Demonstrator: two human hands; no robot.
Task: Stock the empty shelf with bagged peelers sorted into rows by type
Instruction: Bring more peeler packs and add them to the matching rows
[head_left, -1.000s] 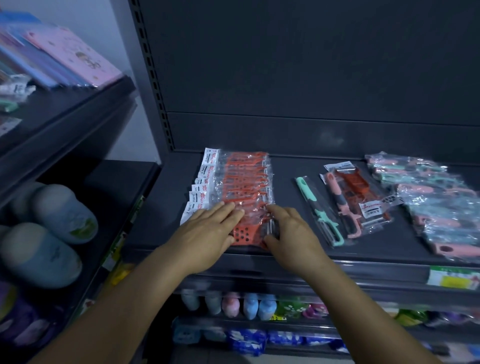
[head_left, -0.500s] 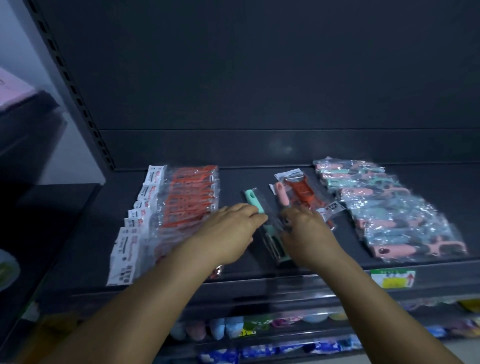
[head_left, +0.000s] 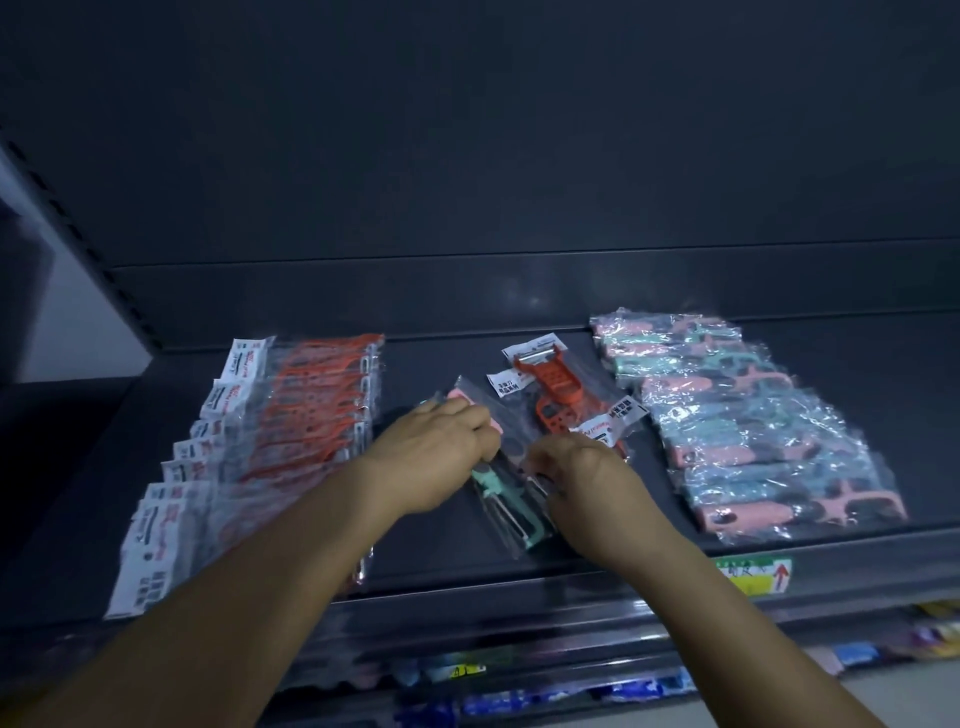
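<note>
On the dark shelf (head_left: 857, 364) a row of orange bagged peelers (head_left: 296, 431) lies at the left. A row of pink and teal bagged peelers (head_left: 753, 415) lies at the right. Between them lie loose bags. My left hand (head_left: 431, 452) curls over the handle end of a teal peeler bag (head_left: 511, 512). Beside it, my right hand (head_left: 576, 478) pinches the near end of a pink-handled peeler bag (head_left: 480, 415). Two orange peeler bags (head_left: 556, 395) lie askew just behind my right hand.
A green and yellow price label (head_left: 753, 574) sits on the shelf's front lip at the right. Lower shelves with colourful packs (head_left: 519, 696) show below. The perforated upright (head_left: 104, 270) and back panel close the shelf at the left and rear.
Both hands left the orange row and moved right to the loose bags. The pink-handled bag has shifted left against the teal one. The view has swung right and closer.
</note>
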